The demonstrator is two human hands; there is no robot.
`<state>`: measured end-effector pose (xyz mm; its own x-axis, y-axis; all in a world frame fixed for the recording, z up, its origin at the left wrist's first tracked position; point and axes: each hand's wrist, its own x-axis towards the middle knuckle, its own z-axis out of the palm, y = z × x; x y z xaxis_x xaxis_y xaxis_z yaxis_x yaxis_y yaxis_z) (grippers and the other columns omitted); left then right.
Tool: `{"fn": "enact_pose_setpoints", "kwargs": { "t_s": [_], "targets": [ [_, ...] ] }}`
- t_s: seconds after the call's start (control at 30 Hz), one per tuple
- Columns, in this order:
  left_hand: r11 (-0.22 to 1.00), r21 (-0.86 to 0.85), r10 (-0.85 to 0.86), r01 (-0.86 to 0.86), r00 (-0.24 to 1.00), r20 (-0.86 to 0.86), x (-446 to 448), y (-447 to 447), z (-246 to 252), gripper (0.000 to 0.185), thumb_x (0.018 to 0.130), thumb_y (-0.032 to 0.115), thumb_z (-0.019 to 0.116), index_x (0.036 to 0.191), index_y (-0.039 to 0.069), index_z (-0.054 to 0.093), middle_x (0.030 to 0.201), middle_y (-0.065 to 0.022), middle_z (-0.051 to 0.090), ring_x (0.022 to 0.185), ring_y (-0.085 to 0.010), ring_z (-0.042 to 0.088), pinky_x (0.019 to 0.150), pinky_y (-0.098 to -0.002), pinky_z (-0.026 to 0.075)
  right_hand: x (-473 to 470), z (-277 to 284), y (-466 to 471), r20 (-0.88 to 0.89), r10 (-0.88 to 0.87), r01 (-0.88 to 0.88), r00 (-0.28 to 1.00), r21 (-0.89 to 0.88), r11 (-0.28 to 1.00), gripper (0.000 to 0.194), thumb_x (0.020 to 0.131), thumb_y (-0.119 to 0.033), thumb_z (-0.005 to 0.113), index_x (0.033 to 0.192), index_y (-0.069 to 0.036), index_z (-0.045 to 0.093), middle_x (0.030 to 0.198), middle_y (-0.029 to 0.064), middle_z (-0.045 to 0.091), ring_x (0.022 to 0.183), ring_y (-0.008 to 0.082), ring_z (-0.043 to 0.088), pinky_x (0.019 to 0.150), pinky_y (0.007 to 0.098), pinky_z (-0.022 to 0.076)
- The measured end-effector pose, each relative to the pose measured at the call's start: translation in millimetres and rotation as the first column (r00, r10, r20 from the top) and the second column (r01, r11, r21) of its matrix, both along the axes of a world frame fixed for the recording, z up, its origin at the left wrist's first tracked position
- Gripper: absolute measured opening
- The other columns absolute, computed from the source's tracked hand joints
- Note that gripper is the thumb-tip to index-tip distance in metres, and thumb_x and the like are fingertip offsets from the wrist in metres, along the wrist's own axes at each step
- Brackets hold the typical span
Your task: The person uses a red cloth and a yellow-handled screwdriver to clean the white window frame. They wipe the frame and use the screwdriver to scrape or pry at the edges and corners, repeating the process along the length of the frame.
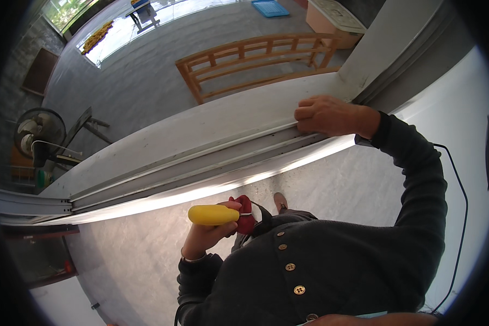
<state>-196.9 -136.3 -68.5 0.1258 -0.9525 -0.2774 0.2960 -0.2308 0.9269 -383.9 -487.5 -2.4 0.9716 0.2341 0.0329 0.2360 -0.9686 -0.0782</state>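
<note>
In the head view, my left hand (205, 234) grips the yellow handle of a tool (214, 214), likely a screwdriver. A short length of its metal shaft shows against a red cloth (245, 222) bunched at the same hand. My right hand (330, 116) rests with curled fingers at the right end of a sliding-window track (212, 161). Whether those fingers hold anything is hidden. The metal track has parallel grooves and runs along a white window sill (228, 106).
Beyond the sill stand a wooden bench (261, 53), a lidded storage bin (334, 24) and an electric fan (40, 132). A blue plastic lid (270, 8) lies on the floor. A black cable (464, 203) hangs at the right. A dark cabinet (45, 256) stands lower left.
</note>
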Motion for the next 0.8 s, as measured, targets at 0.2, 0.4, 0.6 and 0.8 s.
{"fn": "enact_pose_setpoints", "kwargs": {
  "t_s": [0.2,0.4,0.6,0.8],
  "targets": [
    [0.999,0.033,0.030,-0.030,1.000,0.008,9,12,-3,0.035,0.085,-0.001,0.064,0.120,0.003,0.059,0.092,-0.0022,0.062,0.074,-0.0075,0.057,0.064,-0.0224,0.048,-3,26,31,-0.241,0.078,-0.034,0.968,0.179,0.983,0.020,0.081,-0.028,0.072,0.083,-0.010,0.064,0.091,0.0025,0.051,0.086,0.0182,0.054,0.067,0.0324,0.0492],
    [0.997,0.026,0.069,-0.067,0.995,-0.067,8,17,1,0.036,0.086,-0.002,0.062,0.122,0.002,0.057,0.091,-0.0019,0.061,0.074,-0.0074,0.056,0.062,-0.0225,0.047,40,-10,30,0.175,0.212,-0.168,0.961,-0.234,0.958,0.008,0.075,-0.018,0.065,0.076,-0.015,0.058,0.084,0.0008,0.047,0.083,0.0134,0.052,0.067,0.0259,0.0467],
    [0.997,-0.034,0.065,-0.065,0.998,-0.004,5,19,2,0.037,0.086,-0.003,0.062,0.122,0.002,0.057,0.099,-0.0032,0.061,0.076,-0.0071,0.056,0.063,-0.0221,0.047,51,-16,32,0.101,0.303,-0.240,0.948,-0.404,0.883,0.009,0.077,-0.017,0.063,0.073,-0.014,0.055,0.082,0.0007,0.047,0.082,0.0129,0.051,0.067,0.0259,0.0457],
    [0.998,0.010,0.056,-0.056,0.998,-0.013,4,22,6,0.036,0.085,-0.001,0.062,0.121,0.001,0.057,0.104,-0.0046,0.061,0.084,-0.0095,0.058,0.071,-0.0240,0.049,29,25,42,-0.374,0.137,-0.023,0.917,0.293,0.956,0.022,0.087,-0.024,0.066,0.076,-0.008,0.056,0.081,0.0034,0.054,0.078,0.0188,0.056,0.066,0.0326,0.0467]
  ]
}}
